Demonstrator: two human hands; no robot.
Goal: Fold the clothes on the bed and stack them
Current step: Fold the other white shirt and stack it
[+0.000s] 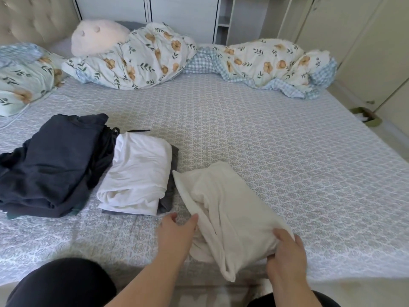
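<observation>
Fingers of our right hand (285, 251) curl over and pinch the near corner of the folded cream fleece garment (223, 216), while our left hand (177, 231), fingers straight, touches its left edge, probably to square it before stacking. Left of that grip we count two piles: a folded white cotton shirt (137, 173) on a grey garment (170, 198), then a heap of dark navy clothes (55, 165), all on the patterned blue bedsheet (287, 151).
</observation>
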